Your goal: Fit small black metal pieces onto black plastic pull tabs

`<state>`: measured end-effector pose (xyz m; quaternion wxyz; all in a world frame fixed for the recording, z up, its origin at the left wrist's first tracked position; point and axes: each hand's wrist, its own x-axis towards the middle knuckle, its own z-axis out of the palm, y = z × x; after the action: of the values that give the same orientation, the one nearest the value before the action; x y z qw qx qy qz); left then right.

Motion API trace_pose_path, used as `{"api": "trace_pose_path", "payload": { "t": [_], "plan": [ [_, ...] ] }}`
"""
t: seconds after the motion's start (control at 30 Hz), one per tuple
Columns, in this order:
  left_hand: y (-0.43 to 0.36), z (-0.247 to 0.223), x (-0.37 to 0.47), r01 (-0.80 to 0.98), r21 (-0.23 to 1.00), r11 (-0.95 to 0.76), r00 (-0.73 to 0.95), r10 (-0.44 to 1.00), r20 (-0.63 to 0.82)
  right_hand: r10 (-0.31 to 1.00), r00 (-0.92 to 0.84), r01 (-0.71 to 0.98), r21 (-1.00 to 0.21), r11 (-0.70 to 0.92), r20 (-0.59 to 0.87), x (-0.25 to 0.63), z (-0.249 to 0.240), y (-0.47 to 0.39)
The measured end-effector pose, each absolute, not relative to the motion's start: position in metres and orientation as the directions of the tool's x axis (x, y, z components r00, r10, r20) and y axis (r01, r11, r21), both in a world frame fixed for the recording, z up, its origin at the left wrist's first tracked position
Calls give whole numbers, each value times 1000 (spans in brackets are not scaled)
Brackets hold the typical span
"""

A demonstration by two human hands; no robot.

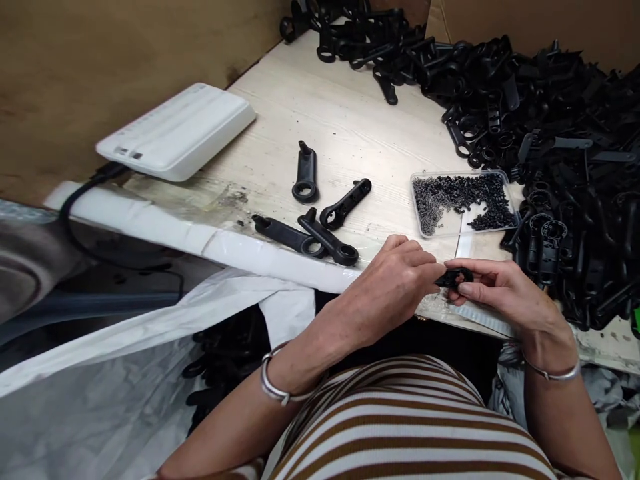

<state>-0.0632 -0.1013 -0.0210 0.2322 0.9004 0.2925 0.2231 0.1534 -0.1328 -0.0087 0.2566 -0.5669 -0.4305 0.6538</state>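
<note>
Between my two hands, over the table's front edge, is a black plastic part (459, 275) with a ring-shaped end. My right hand (505, 287) grips the ring end between thumb and fingers. My left hand (400, 277) closes on the other end, and its fingertips are partly hidden behind the knuckles. Just beyond the hands sits a clear plastic box (419, 230) of tiny black pieces and small metal springs. Left of my left hand lie several loose black handle-shaped parts, among them one with a ring (346, 203) and one standing apart (305, 172).
A large heap of black parts (540, 133) covers the back and right of the table. On the left, a white device (180, 130) with a black cable (75, 233) rests near white foam edging (190, 233). A white bag (125, 387) with black parts hangs below the edge.
</note>
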Motion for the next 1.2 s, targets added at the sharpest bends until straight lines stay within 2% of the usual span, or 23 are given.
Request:
{"api": "trace_pose_path", "payload": {
  "t": [0.2,0.33,0.5,0.6,0.67,0.73,0.83,0.93,1.0,1.07,1.2],
  "plan": [
    [-101,-21,-62,426,545,-722,736,627,255,826,-240,162,-860,-483,-510,156,-12,-133],
    [-100,-20,-64,455,519,-724,738,633,235,865,-217,189,-889,-417,-452,160,-11,-138],
    [-97,-19,-68,535,436,-724,750,644,149,936,-60,436,-852,-289,-348,172,3,-143],
    [-94,-16,-70,524,445,-726,761,634,139,979,69,683,-706,-186,-190,176,14,-134],
    [-91,-13,-71,512,472,-717,758,636,143,996,82,846,-524,-95,-48,175,20,-121],
    [-89,-8,-73,523,484,-701,749,650,132,999,22,947,-321,-11,29,170,24,-103],
    [-86,-3,-77,546,476,-689,730,670,134,999,-28,997,-77,26,-22,158,25,-75],
    [-84,-1,-83,568,474,-673,700,698,152,993,15,996,87,-5,-116,145,21,-55],
    [-82,-2,-85,584,472,-660,681,715,158,989,47,989,145,-26,-140,140,17,-48],
    [-80,-3,-87,598,460,-656,670,724,163,990,56,989,144,-37,-133,138,13,-44],
    [-74,0,-86,610,409,-678,678,714,174,997,-9,1000,-26,7,-76,148,10,-46]
  ]
}}
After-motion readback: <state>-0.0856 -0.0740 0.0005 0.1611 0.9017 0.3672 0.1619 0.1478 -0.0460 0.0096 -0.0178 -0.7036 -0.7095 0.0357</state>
